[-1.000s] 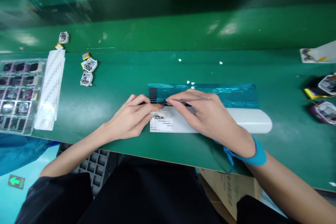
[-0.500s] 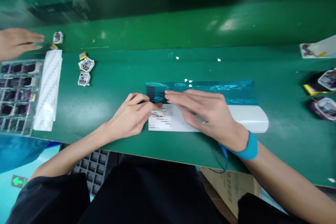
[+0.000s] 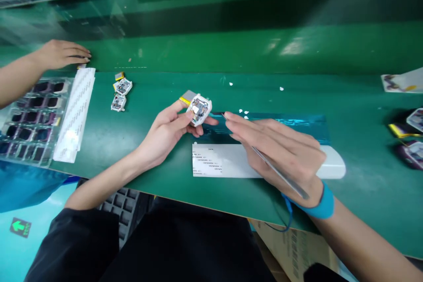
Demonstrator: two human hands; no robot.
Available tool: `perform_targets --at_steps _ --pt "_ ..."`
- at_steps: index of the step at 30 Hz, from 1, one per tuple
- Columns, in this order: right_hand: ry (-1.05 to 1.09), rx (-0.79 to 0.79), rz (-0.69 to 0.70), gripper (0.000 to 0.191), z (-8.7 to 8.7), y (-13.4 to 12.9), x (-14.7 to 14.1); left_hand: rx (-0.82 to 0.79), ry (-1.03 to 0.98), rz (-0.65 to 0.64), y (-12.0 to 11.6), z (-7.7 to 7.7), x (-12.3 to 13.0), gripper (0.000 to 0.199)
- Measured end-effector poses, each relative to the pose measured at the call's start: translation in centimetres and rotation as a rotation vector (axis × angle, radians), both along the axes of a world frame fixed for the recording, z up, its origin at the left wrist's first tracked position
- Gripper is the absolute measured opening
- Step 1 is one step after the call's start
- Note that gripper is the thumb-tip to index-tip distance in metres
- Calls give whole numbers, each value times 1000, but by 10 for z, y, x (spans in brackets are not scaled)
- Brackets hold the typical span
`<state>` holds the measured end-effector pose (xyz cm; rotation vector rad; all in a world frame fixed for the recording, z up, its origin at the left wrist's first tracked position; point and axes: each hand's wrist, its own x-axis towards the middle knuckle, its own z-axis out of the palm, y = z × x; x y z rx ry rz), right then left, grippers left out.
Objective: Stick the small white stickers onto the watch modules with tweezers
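Note:
A small white device housing (image 3: 200,109) with exposed circuitry is pinched in my left hand (image 3: 165,134), its silver-and-yellow battery (image 3: 187,97) sticking out at the upper left. My right hand (image 3: 280,147), closed around thin metal tweezers (image 3: 280,172), is just right of the housing; the tweezers' tip is near the fingertips. Beneath my hands lie a blue translucent film strip (image 3: 306,125) and, in front of it, a white printed sheet (image 3: 208,165). A blue band circles my right wrist.
Two white housings (image 3: 123,86) lie to the left. Farther left are white printed strips (image 3: 74,114), a clear tray (image 3: 64,130) of dark parts and another person's hand (image 3: 62,54). Dark housings (image 3: 413,154) sit at the far right. Small white dots are stuck on the table.
My left hand has lifted off the sheet and now holds the white housing up. My right hand has drawn slightly right. The view has shifted, and the other person's hand has moved right.

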<state>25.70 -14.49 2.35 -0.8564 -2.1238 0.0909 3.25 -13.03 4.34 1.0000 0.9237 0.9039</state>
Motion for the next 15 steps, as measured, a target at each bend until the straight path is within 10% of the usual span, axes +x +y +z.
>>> perform_targets --at_steps 8,15 --pt "-217 62 65 36 22 -11 4 -92 -52 -6 -8 -19 2 11" --pt "-265 91 62 22 21 -17 -3 -242 -104 243 -3 -19 0 10"
